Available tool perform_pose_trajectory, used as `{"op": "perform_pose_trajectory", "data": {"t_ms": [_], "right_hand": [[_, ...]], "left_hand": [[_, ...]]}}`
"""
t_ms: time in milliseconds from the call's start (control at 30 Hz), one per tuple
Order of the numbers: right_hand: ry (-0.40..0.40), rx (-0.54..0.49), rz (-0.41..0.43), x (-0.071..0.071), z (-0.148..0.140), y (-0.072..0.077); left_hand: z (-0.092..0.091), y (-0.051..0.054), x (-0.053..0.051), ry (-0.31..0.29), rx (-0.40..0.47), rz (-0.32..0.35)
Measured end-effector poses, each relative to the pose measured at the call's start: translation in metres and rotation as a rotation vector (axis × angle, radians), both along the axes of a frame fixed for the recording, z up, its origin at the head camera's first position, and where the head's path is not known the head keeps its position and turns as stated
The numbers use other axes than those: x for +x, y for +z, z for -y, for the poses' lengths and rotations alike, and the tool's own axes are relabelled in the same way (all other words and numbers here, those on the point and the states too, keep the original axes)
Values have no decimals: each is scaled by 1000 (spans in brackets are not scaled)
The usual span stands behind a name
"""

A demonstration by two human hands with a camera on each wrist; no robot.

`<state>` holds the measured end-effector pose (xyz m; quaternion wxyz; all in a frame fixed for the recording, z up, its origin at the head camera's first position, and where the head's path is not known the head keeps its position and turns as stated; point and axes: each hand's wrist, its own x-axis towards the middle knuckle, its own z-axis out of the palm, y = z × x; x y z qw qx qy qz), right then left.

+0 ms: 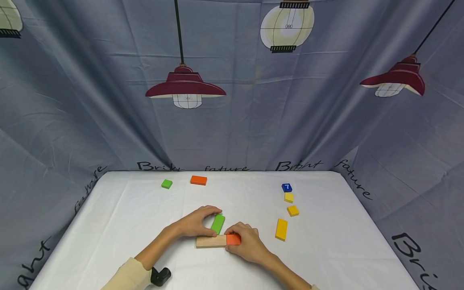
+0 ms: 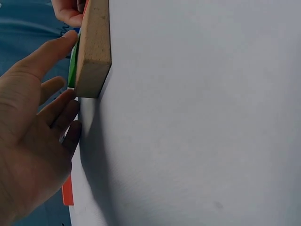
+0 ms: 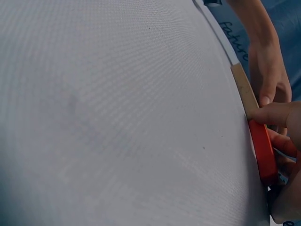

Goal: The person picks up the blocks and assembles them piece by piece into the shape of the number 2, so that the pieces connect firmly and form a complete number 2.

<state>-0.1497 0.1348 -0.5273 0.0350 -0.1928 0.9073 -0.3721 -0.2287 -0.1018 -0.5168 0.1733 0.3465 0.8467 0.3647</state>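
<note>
- Bare wood bar lies mid-worktop — well in from the left and right edges, long side running left to right. Square-cut, with speckled grain showing in the left wrist view.
- Over toward the far left corner: a small green block, then a flat orange slab near the far edge. Both safely out of the way, I'd say.
- Left hand curves around a smooth green bar, thumb by its near end, a finger by its far end. Can't tell if it's actually squeezing. The green one sits just behind the wood, a bit slanted, so too much thumb pressure could knock the wood crooked.
- Right hand is pinching a boxy orange block, thumb one side and fingers the other, right at the wood's right end. Thumb sits by the seam, so — my guess — a small twist could open a gap. White cloth underneath looks woven and might ruck up if anything gets shoved.
- Right side, well apart from the hands: long yellow bar, blue cube with a white 7, small yellow block, yellow tile. A stray right elbow seems the main threat there.
</note>
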Motion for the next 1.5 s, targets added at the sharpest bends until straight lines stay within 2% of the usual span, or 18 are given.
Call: {"op": "perform_pose_trajectory", "data": {"t_ms": [133, 300, 467, 700, 1000, 1100, 1267, 1500], "right_hand": [[-1, 4, 0, 0, 0, 0], [-5, 2, -3, 0, 0, 0], [-5, 5, -16, 1, 0, 0], [-6, 8, -6, 0, 0, 0], [-2, -3, -5, 0, 0, 0], [-6, -6, -10, 1, 0, 0], [-7, -7, -10, 1, 1, -1], [-9, -4, -13, 1, 1, 0]], "left_hand": [[2, -1, 8, 13, -15, -25], [6, -3, 19, 21, -15, -89], [8, 0, 31, 29, -23, -198], [7, 6, 51, 14, -90, -327], [4, 4, 76, -25, -160, -515], [3, 0, 79, -22, -199, -586], [2, -7, 81, -18, -243, -667], [1, -8, 82, -25, -291, -675]]}}
